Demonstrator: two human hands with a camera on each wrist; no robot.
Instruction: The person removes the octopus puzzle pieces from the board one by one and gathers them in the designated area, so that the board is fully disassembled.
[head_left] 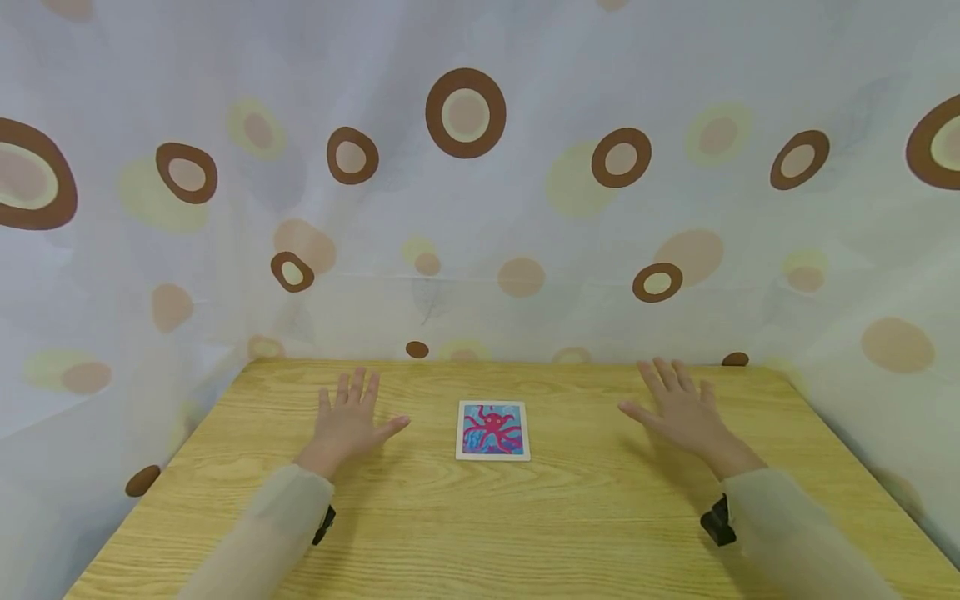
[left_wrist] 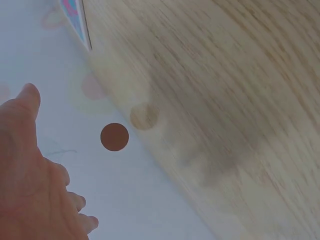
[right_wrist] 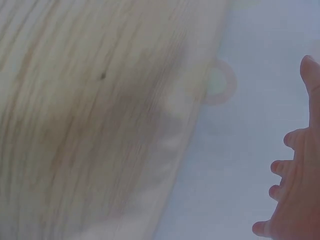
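A spotted cloth (head_left: 525,208) rises around my wooden table (head_left: 480,533), from nine o'clock through twelve to three. Over the tabletop I hold my left hand (head_left: 347,432) at ten o'clock and my right hand (head_left: 686,421) at two, both released, fingers spread, grasping nothing. Smaller than either, the octopus picture card (head_left: 492,429) lies flat at twelve, between them, well apart from both.

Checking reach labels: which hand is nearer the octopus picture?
The left hand: in the head view, it leaves a smaller gap to the octopus picture than the right hand does.
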